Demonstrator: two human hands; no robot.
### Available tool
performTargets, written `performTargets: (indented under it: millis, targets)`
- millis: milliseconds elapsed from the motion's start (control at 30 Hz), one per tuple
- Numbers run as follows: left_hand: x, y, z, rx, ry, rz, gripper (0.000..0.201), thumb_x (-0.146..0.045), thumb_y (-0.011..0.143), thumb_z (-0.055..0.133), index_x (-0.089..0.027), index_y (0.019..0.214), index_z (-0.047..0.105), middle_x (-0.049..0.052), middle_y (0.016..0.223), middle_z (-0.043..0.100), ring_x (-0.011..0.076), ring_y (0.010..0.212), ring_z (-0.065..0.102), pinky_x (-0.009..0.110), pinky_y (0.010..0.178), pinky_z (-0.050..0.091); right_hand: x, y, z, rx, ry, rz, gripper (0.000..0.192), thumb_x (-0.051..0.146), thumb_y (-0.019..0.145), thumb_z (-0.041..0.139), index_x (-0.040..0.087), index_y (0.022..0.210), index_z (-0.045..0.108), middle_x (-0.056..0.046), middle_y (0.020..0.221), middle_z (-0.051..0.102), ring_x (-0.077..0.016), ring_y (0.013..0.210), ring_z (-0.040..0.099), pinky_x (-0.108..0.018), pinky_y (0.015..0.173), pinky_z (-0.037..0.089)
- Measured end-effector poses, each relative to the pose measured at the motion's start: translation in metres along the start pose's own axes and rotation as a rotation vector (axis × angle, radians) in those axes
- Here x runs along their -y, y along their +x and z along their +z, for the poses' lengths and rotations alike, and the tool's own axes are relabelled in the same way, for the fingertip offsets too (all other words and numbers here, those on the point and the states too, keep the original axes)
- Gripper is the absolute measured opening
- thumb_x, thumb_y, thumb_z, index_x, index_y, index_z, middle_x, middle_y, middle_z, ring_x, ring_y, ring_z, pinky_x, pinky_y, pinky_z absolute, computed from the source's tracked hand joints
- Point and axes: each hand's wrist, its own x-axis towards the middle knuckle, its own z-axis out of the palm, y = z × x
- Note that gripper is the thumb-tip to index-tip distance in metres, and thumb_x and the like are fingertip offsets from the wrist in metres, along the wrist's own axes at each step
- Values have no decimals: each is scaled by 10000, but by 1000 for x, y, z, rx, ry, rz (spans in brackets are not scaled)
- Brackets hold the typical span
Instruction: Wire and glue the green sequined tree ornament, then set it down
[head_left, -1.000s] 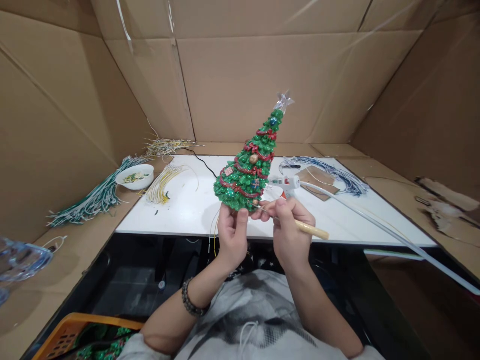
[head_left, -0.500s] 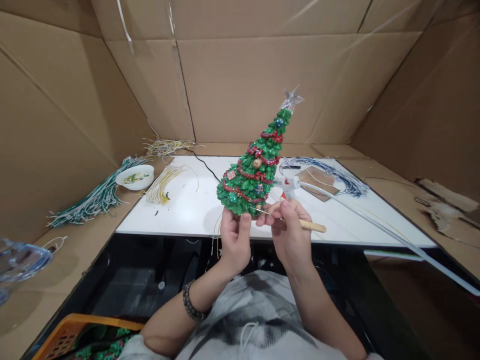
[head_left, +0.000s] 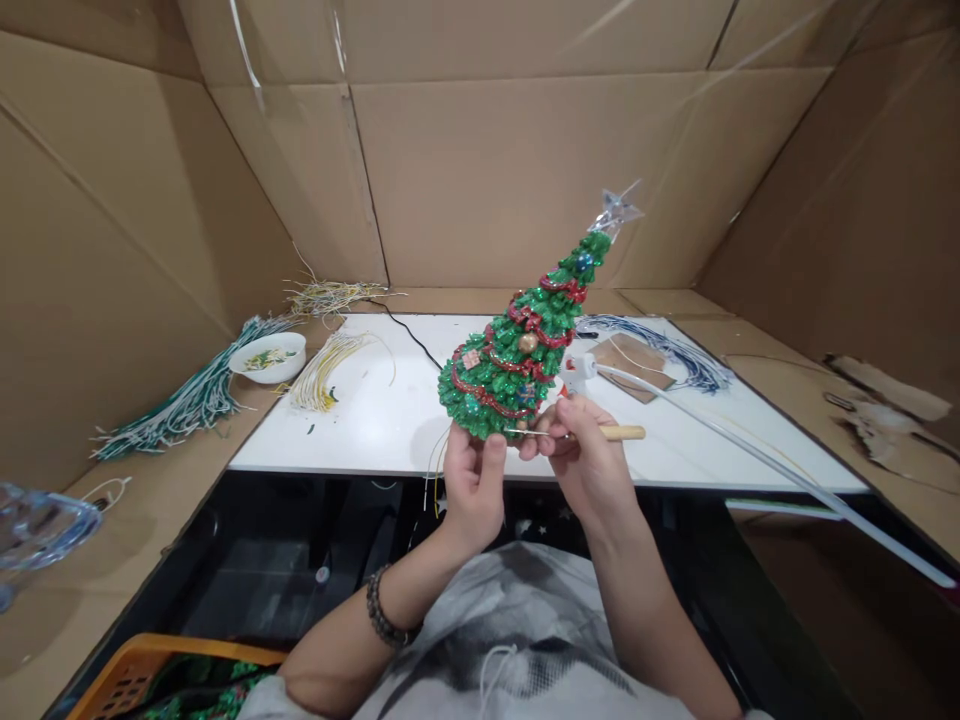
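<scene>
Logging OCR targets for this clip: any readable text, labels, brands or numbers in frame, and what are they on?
None readable.
Christmas tree held in the left hand: ornaments only, no lettering.
Wooden-handled tool in the right hand: no marking visible.
Glue gun on the white table: red spot, too small to read.
Cardboard walls: plain, no print.
Shirt: grey graphic, no letters legible.

A glittering green miniature Christmas tree (head_left: 517,355), strung with red garlands and small ornaments and capped by a clear star, tilts toward two o'clock, its base gripped from below. A thin metal pick with a pale wooden handle (head_left: 592,433) lies level, tip touching the tree's base at four o'clock.
</scene>
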Motion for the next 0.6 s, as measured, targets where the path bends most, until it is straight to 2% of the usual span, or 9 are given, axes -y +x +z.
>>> performTargets:
  millis: [200, 333, 467, 600]
  targets:
    - [2, 1, -2, 22, -17, 7, 261, -496, 925, 700, -316, 1114, 712, 79, 1039, 797, 293, 931, 769, 453, 862, 630, 3, 4, -4, 36, -35, 46, 389, 440, 732, 873, 217, 519, 636, 37, 422, 611, -170, 388, 630, -301, 523, 579]
    - [7, 2, -4, 65, -73, -9, 263, -465, 953, 678, -321, 1172, 701, 76, 1104, 786, 272, 978, 763, 447, 916, 624, 3, 5, -7, 46, -43, 62, 412, 447, 732, 866, 222, 496, 614, 43, 389, 578, -169, 393, 623, -349, 643, 621]
    - [10, 2, -4, 64, -79, -17, 271, -464, 970, 663, -242, 1124, 681, 92, 1075, 780, 256, 978, 761, 405, 894, 617, 1, 2, -2, -24, -17, -41, 381, 422, 766, 839, 225, 520, 626, 54, 433, 595, -143, 403, 598, -386, 754, 631]
    - [7, 1, -3, 35, -68, 2, 298, -465, 958, 685, -242, 1155, 680, 77, 1076, 768, 248, 985, 759, 390, 917, 608, -1, -7, 6, -109, -63, -209, 345, 416, 812, 804, 236, 564, 645, 56, 507, 637, -151, 439, 620, -434, 807, 628]
